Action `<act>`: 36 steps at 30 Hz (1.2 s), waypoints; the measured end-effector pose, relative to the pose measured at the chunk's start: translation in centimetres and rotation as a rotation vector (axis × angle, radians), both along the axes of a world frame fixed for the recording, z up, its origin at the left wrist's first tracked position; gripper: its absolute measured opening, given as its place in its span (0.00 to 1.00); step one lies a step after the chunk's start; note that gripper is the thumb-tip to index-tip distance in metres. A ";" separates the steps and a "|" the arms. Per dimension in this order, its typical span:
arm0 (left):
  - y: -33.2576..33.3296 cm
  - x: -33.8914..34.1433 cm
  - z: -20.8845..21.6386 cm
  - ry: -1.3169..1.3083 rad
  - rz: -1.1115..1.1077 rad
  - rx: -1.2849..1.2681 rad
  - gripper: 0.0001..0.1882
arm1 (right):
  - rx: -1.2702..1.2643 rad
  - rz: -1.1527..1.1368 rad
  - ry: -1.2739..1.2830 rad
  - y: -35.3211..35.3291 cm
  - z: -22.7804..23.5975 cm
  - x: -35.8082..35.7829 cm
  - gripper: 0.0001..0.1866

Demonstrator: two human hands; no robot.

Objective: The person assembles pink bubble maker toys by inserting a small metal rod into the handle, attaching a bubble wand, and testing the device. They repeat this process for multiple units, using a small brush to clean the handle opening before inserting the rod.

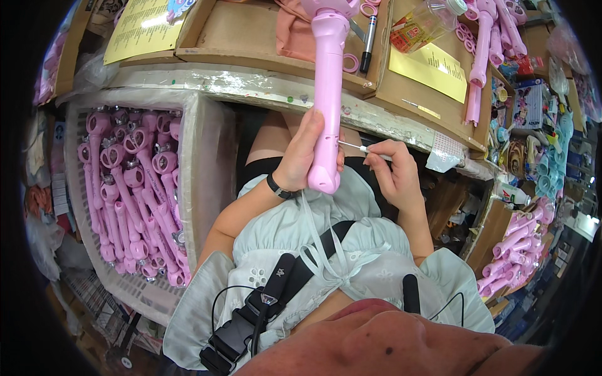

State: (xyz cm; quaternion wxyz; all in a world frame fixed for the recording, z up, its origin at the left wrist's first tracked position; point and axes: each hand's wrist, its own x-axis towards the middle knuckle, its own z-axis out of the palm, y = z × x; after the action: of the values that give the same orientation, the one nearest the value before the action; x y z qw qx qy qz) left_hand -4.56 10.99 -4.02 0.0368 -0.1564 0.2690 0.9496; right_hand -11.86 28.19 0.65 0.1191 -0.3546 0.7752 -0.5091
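A pink plastic toy wand (328, 81) stands lengthwise over my lap, its wider head running off the top edge of the view. My left hand (302, 153) is closed around the lower part of its handle. From the right, my right hand (395, 170) pinches a small screwdriver (362, 148) with a thin metal shaft and a pale handle. The screwdriver's tip meets the side of the wand's handle, near small holes there. Part of the screwdriver's handle is hidden by my fingers.
At left, a white plastic crate (132, 294) holds many pink wands. Cardboard trays (232, 57) on the bench hold a black marker (370, 44), a plastic bottle (421, 28) and a yellow paper (433, 70). More pink handles (517, 247) lie at right. The bench edge (263, 88) crosses ahead.
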 end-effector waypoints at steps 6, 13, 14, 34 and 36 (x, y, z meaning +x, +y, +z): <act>0.1 -0.1 0.8 -0.025 0.013 -0.107 0.21 | 0.316 -0.091 -0.047 0.2 0.0 -0.5 0.10; 0.3 -0.2 0.8 -0.057 0.024 -0.202 0.23 | 0.130 -0.102 -0.341 0.5 -0.7 0.2 0.09; 0.3 -0.1 0.8 -0.059 0.026 -0.200 0.23 | 0.163 -0.098 -0.337 0.6 -0.8 0.0 0.09; 0.1 0.1 0.2 0.010 0.052 -0.102 0.21 | 0.232 -0.053 0.083 1.7 0.2 -3.8 0.09; -0.4 0.2 0.1 0.022 0.037 0.005 0.23 | 0.124 -0.305 0.089 2.1 0.2 -5.9 0.11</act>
State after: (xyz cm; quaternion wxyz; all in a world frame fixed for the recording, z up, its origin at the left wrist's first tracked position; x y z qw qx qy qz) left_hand -4.32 10.59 -3.90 0.0167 -0.1509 0.2641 0.9525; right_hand -17.76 30.33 0.84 0.0277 -0.2472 0.8545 -0.4561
